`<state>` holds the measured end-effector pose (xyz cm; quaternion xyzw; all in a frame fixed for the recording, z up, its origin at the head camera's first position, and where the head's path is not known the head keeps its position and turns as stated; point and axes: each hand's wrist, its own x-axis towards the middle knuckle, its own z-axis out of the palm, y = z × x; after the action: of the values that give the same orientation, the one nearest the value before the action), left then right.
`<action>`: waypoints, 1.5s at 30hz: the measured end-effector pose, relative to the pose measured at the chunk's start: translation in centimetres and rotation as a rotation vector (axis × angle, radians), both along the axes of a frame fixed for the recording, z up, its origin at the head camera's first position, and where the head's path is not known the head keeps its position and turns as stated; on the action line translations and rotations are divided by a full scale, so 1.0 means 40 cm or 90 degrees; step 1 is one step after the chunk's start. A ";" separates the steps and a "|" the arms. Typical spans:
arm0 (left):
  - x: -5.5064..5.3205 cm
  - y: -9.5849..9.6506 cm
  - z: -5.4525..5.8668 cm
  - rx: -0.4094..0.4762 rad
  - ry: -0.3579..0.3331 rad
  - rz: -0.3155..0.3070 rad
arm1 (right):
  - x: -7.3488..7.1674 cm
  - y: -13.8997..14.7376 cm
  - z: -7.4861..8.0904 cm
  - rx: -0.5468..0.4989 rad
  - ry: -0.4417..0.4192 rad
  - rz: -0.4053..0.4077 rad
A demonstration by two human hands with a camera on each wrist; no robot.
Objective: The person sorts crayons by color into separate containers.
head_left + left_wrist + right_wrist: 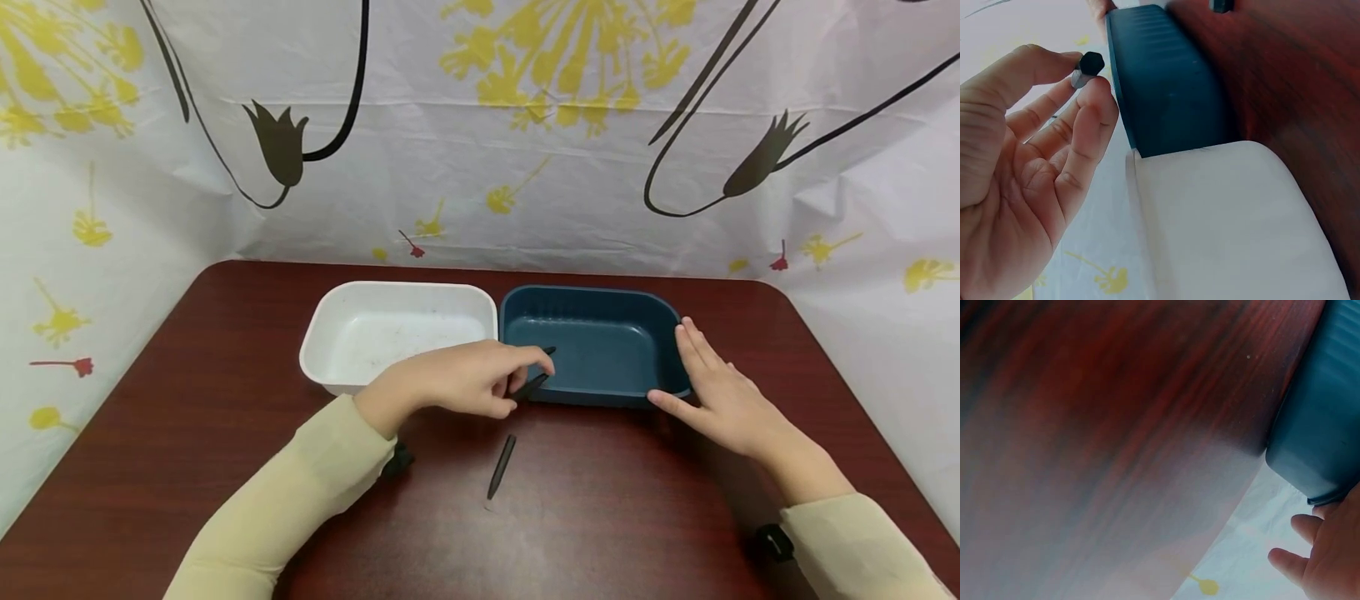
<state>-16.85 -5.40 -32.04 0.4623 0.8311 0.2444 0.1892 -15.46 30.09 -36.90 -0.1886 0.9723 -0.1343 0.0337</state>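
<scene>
My left hand (468, 377) reaches over the left front corner of a dark blue rectangular bin (600, 398). Between its thumb and fingers it pinches a slim black pen (531, 387), whose six-sided end (1091, 64) faces the left wrist camera. Another dark tip (550, 350) shows just past the index finger, over the bin; the hand hides the rest. Fingers of my right hand (723, 400) lie straight along the bin's right wall, with the thumb at its front rim. In the right wrist view, the hand (1335, 556) touches the bin's rim (1329, 499).
A white bin (330, 385) stands directly left of the blue one, their sides close together. On the reddish-brown table (600, 517), a second dark pen (501, 467) lies in front of the bins. Behind the table hangs a white patterned cloth (337, 225).
</scene>
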 end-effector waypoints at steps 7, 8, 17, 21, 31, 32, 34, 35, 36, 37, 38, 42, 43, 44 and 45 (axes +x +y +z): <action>-0.029 0.006 -0.002 0.023 -0.022 0.036 | -0.001 -0.001 0.004 -0.001 0.001 -0.003; -0.033 0.007 -0.002 0.024 -0.024 0.038 | -0.002 -0.001 0.005 -0.001 0.001 -0.002; -0.066 0.022 -0.015 0.051 -0.041 0.052 | -0.007 -0.002 0.003 -0.002 -0.005 0.001; -0.078 0.027 -0.017 0.066 -0.047 0.063 | -0.005 -0.004 0.003 -0.003 -0.008 -0.001; -0.120 0.050 -0.016 0.107 -0.035 0.108 | -0.003 -0.002 0.007 -0.013 -0.001 0.004; -0.123 0.052 -0.016 0.109 -0.036 0.111 | -0.003 -0.002 0.006 -0.014 0.000 0.004; -0.129 0.055 -0.017 0.111 -0.043 0.118 | -0.002 -0.002 0.005 -0.016 -0.004 0.004; -0.132 0.056 -0.017 0.111 -0.046 0.122 | -0.002 -0.001 0.005 -0.016 -0.005 0.004; -0.134 0.057 -0.017 0.111 -0.050 0.126 | -0.001 -0.001 0.005 -0.016 -0.007 0.004; -0.136 0.058 -0.017 0.111 -0.052 0.131 | -0.001 -0.001 0.005 -0.016 -0.007 0.003; -0.138 0.058 -0.018 0.111 -0.055 0.134 | 0.000 0.000 0.005 -0.016 -0.009 0.002; -0.146 0.062 -0.025 0.117 -0.057 0.146 | 0.001 0.001 0.003 -0.017 -0.005 0.004; -0.149 0.063 -0.028 0.118 -0.058 0.147 | 0.001 0.001 0.002 -0.018 -0.004 0.005; -0.151 0.064 -0.030 0.119 -0.057 0.148 | 0.002 0.000 0.001 -0.019 -0.004 0.005; -0.154 0.066 -0.031 0.117 -0.053 0.148 | 0.002 0.000 0.001 -0.020 -0.004 0.006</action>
<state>-23.00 -2.76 -33.28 0.3675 0.8447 0.3589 0.1506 -15.40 30.10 -36.88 -0.1930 0.9690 -0.1501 0.0346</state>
